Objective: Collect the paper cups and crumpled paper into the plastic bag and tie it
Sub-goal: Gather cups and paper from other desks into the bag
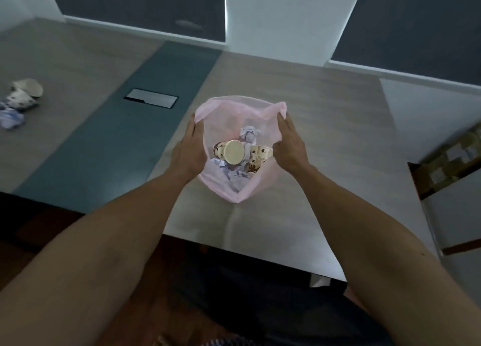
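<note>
A: We log a pink plastic bag (229, 189) at the centre of the frame, standing on the table (325, 137), its mouth open toward us.

B: Both hands are on it. The left hand (188, 151) lies along the left side of the rim, fingers pointing up the frame and curled round the plastic at the top. The right hand (290, 144) does the same on the right edge, fingertips gripping the rim at its upper right corner.

A: Inside we count two spotted paper cups: one (230, 151) with its pale base facing us, another (256, 158) just right of it, touching. Crumpled paper (250, 133) sits above them in the frame, and more paper (223, 170) below.

B: Still out on the table, far left of the frame, well apart from the bag: a spotted cup (24, 94) on its side, with a bluish paper wad (11, 118) just below it.

A: A dark strip (145, 137) runs down the table between the two groups, with a metal plate (151, 98) set in it.
</note>
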